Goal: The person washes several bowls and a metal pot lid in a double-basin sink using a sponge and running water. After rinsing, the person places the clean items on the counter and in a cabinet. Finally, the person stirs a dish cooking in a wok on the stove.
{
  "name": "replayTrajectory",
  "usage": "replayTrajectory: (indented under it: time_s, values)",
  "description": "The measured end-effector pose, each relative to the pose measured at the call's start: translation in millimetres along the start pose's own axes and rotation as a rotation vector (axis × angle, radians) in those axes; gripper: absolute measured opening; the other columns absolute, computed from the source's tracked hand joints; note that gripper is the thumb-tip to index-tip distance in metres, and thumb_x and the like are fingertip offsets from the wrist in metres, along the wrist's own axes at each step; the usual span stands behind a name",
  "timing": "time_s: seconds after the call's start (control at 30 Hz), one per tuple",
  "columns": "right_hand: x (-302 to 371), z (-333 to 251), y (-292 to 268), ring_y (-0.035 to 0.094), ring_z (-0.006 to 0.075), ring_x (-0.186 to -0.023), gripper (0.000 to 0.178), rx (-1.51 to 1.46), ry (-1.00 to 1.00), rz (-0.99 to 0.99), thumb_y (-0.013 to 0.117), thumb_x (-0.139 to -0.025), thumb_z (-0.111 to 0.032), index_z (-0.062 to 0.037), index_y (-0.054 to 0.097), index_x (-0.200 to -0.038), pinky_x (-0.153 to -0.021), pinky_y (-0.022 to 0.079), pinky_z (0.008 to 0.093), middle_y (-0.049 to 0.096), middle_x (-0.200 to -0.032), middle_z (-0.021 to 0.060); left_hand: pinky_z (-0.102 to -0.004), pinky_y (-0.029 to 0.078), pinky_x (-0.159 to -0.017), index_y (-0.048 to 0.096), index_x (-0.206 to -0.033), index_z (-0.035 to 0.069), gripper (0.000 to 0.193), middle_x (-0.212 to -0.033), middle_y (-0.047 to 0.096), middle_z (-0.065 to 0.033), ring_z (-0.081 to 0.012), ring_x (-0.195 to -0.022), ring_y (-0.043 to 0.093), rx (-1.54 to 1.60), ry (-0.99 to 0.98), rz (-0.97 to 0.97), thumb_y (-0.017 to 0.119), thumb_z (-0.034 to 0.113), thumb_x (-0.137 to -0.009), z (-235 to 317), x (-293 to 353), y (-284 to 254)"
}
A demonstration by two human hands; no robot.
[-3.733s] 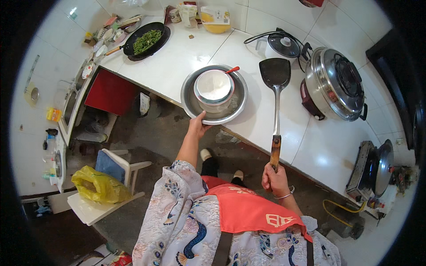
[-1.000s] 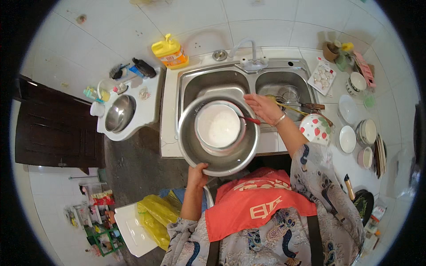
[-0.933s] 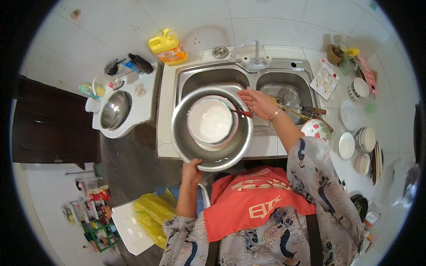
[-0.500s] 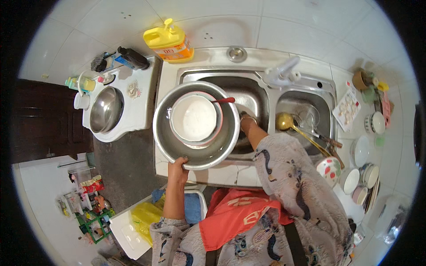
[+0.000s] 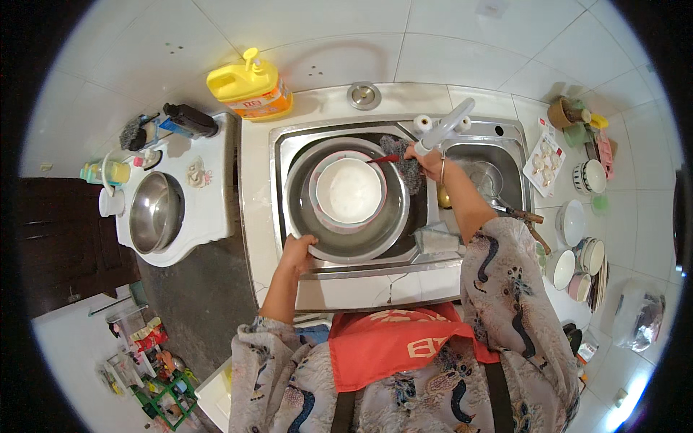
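Observation:
A large metal basin rests in the left sink bowl. Stacked bowls stand in it with some water around them, and a red-handled utensil leans over their rim. The fingers of my left hand are closed around the basin's near-left rim. Beside the faucet, my right hand grips a dark grey cloth that hangs down by the basin's right rim. A pale, crumpled cloth lies on the sink divider.
In the right sink bowl sit a wire strainer and long-handled utensils. Several bowls line the counter at right. A yellow jug stands behind. To the left, a white table bears a steel bowl.
The basin has moved right and down into the left sink bowl, my left hand staying on its rim. My right hand has risen out of the sink with the grey cloth, and the pale cloth now shows.

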State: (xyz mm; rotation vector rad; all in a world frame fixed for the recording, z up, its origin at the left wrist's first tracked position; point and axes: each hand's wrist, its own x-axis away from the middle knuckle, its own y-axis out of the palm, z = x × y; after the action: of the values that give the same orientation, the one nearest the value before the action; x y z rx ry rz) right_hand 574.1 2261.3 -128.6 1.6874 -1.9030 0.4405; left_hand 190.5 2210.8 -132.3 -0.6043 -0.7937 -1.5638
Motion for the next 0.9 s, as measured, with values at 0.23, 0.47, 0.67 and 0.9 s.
replayTrajectory:
  time_s: [0.23,0.47,0.67,0.9]
  values:
    - [26,-8,19,0.059,0.0233,-0.081,0.047,0.404,0.125,0.175,0.059,-0.067,-0.028,0.0027,0.059,-0.102,-0.073,0.047,0.0325,0.062,-0.094,0.0151,-0.0367,0.046,-0.050,0.051,-0.092,-0.011,0.023,-0.079,0.057,-0.0154,-0.0238,-0.061,0.056,0.015,-0.098,-0.004,0.056,-0.005,-0.070,2,-49,20]
    - [-9,32,30,0.046,0.0369,-0.114,0.069,0.712,0.036,0.219,0.056,-0.068,-0.035,0.0048,0.044,-0.123,-0.096,0.037,0.0360,0.047,-0.122,0.0271,-0.0400,0.046,-0.067,0.047,-0.101,-0.014,0.030,-0.092,0.055,-0.0201,-0.0305,-0.078,0.057,0.058,-0.168,0.038,0.056,-0.006,-0.074,-20,-123,5]
    - [-51,90,45,0.044,0.0361,-0.117,0.069,0.616,0.225,0.362,0.057,-0.069,-0.032,0.0048,0.041,-0.125,-0.100,0.034,0.0350,0.046,-0.124,0.0262,-0.0441,0.043,-0.080,0.052,-0.105,-0.012,0.030,-0.119,0.047,-0.0225,-0.0333,-0.099,0.051,-0.210,-0.266,0.341,0.054,-0.003,-0.076,-22,-150,13]
    - [-39,87,39,0.047,0.0390,-0.112,0.060,0.641,0.209,0.363,0.056,-0.074,-0.031,0.0039,0.044,-0.122,-0.095,0.038,0.0381,0.048,-0.120,0.0277,-0.0423,0.047,-0.075,0.050,-0.104,-0.013,0.029,-0.102,0.056,-0.0210,-0.0363,-0.086,0.057,-0.173,-0.305,0.281,0.053,-0.001,-0.077,-25,-165,19]
